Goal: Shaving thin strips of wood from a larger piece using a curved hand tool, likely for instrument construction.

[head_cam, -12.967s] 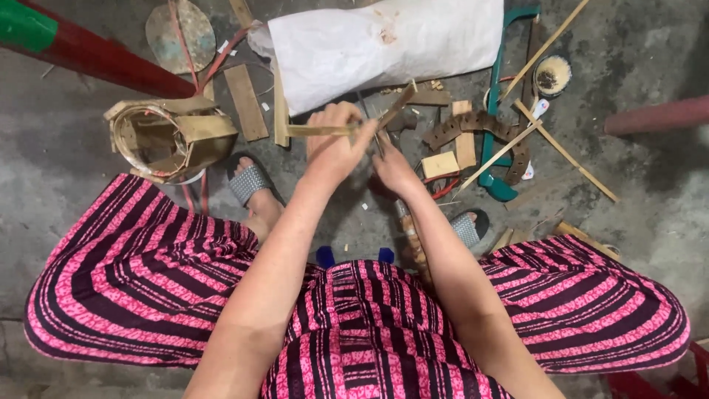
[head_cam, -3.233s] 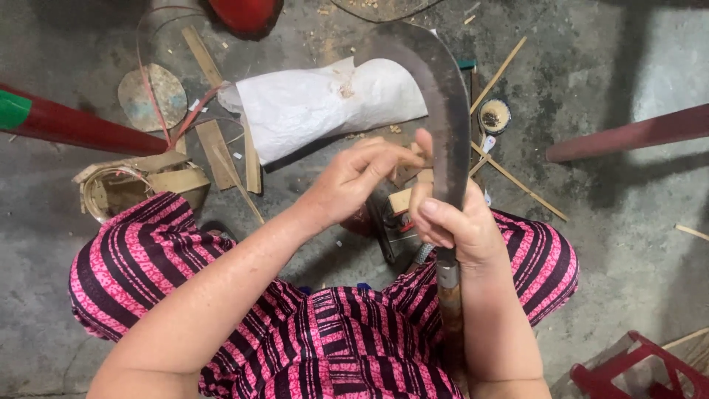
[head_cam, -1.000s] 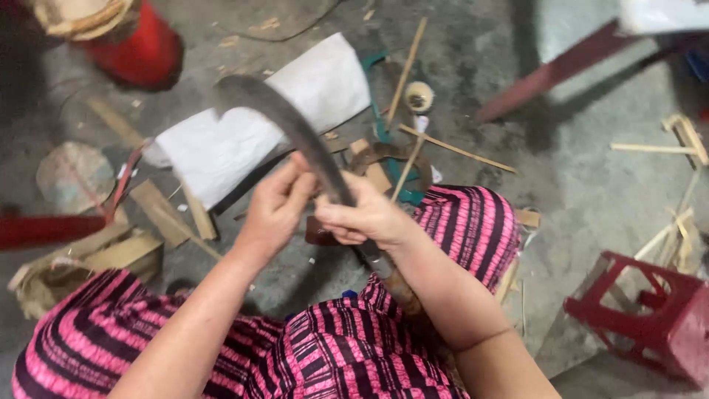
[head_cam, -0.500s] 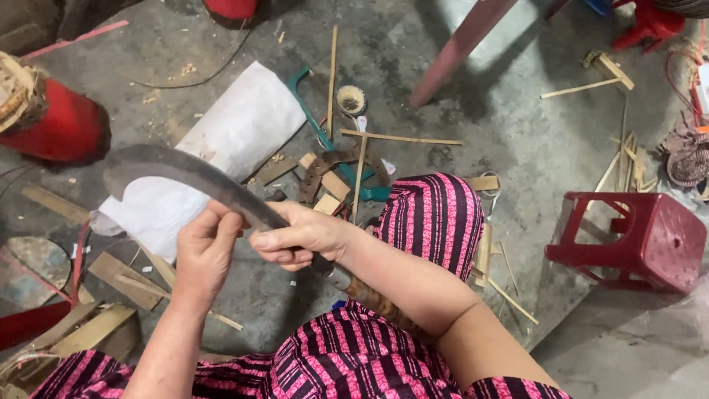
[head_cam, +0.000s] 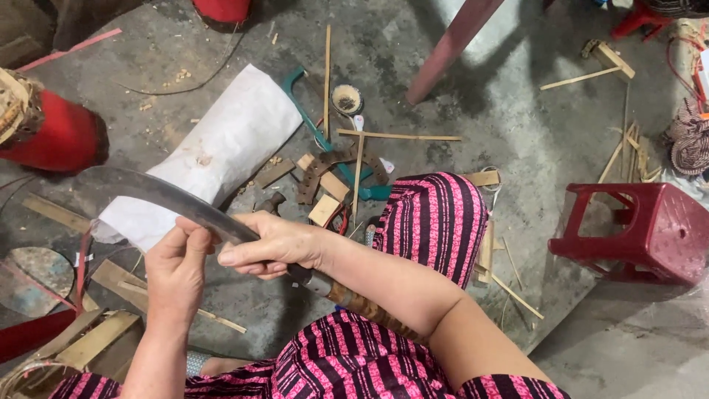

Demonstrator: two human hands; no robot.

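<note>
Right hand [head_cam: 277, 244]: wrapped over the back of the curved blade [head_cam: 159, 193], close to where steel meets handle, fingers curled shut around it
Left hand [head_cam: 177, 266]: raised beside the blade, thumb and fingertips pressed together right at the steel; whether they pinch a thin sliver I cannot tell
Blade: long, dark and sickle-curved, held level above the floor [head_cam: 532, 133], tip pointing to the person's left, over the edge of the white sack [head_cam: 221, 148]
Handle [head_cam: 369, 310]: brownish, running back under the right forearm towards the striped lap
Round about: bamboo strips [head_cam: 399, 136] and offcuts scattered on the concrete, a teal-framed saw [head_cam: 317, 133], a red plastic stool [head_cam: 642, 229] to the right, a red drum [head_cam: 59, 133] far left
Risk, as I see it: both hands sit directly on bare steel, so a slip of the left fingers along the edge could cut them
Cause: a grip on the blade rather than the handle gives little control if the tip dips or twists
Second worry: the knee lies just under the handle end
</note>
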